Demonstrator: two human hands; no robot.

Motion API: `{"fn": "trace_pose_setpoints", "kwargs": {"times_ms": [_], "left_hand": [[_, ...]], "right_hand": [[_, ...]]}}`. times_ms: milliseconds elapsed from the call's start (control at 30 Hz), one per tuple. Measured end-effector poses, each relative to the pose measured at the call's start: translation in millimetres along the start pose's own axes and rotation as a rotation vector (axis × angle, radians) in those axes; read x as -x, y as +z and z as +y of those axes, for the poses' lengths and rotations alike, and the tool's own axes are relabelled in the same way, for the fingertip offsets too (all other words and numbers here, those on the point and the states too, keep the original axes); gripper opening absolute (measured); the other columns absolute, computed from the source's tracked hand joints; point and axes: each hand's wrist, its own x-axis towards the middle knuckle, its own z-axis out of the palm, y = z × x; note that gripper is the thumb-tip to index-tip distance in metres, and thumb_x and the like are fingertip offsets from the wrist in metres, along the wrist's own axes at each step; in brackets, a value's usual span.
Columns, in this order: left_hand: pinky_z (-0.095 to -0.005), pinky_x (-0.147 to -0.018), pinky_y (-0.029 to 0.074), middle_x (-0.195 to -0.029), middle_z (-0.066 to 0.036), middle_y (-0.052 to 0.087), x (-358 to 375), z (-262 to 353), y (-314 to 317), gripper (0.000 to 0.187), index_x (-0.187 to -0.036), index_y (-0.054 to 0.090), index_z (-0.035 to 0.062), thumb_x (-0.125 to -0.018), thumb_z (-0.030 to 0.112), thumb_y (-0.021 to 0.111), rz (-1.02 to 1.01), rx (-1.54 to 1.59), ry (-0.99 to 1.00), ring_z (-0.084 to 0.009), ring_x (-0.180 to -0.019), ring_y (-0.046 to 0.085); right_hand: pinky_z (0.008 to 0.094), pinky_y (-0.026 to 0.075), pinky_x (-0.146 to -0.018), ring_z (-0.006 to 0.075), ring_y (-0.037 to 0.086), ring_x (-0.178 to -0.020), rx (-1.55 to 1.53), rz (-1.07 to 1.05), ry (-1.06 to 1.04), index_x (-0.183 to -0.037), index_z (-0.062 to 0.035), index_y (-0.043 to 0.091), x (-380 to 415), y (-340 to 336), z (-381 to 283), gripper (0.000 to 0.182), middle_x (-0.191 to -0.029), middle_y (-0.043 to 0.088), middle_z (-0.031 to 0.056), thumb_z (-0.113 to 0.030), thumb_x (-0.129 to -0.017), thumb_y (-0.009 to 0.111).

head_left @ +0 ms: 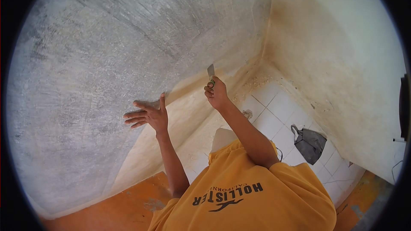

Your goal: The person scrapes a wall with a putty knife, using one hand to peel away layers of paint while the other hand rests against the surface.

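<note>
Nearest the camera, a soft yellow shirt (252,192) with dark lettering; beyond it, the left hand (150,116), fingers widely splayed and holding nothing, appears to lie against the wall (98,68) as a brace. The right hand (216,90) wraps its curled fingers around the handle of a scraper (210,70), whose thin, flat metal blade points away from the body beside the border between coating and lower band; whether the edge touches is unclear. Good practice, in our judgement, is a low blade angle, short even strokes and the free palm clear of the edge, since a steep corner could gouge the surface. The grey coating is mottled, streaked and finely rough; the cream band (159,134) below it looks smoother. Farther off, pale crumbs (262,79) gather in the corner, and a limp, dark grey bag (310,145) lies on glossy, square white tiles (266,95).
</note>
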Motion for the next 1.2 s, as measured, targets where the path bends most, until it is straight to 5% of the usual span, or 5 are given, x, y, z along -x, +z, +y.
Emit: {"fn": "trace_pose_setpoints", "kwargs": {"times_ms": [667,867,1200], "left_hand": [[-0.0942,-0.079,-0.005,-0.148,-0.049,-0.032,1.1,-2.6,3.1,0.133,-0.161,-0.017,0.008,-0.081,0.086,0.056,-0.002,-0.015,0.0,-0.0738,-0.131,-0.031],[-0.0952,-0.079,0.003,-0.15,-0.048,-0.03,0.5,-0.8,3.1,0.132,-0.161,-0.018,0.0087,-0.082,0.085,0.056,0.018,-0.058,0.011,-0.0748,-0.131,-0.03],[-0.0942,-0.08,-0.003,-0.149,-0.049,-0.03,3.0,-2.2,2.1,0.134,-0.16,-0.02,0.0079,-0.082,0.086,0.055,-0.003,-0.04,0.002,-0.0738,-0.131,-0.031]], "right_hand": [[0.0232,0.023,-0.04,0.0086,0.032,-0.052,-0.054,-0.019,0.045,-0.094,-0.0129,0.039,0.2,8.0,-11.3,0.018,-0.071,0.041,-0.0003,-0.023,-0.107,0.046],[0.023,0.022,-0.04,0.0083,0.032,-0.052,-0.034,-0.039,0.054,-0.096,-0.0138,0.039,2.0,3.1,-9.2,0.017,-0.072,0.041,-0.001,-0.024,-0.107,0.046],[0.0218,0.022,-0.039,0.0078,0.031,-0.052,-0.051,0.03,0.021,-0.097,-0.0123,0.039,-11.2,0.4,-9.6,0.016,-0.073,0.04,-0.0008,-0.023,-0.107,0.045]]}}
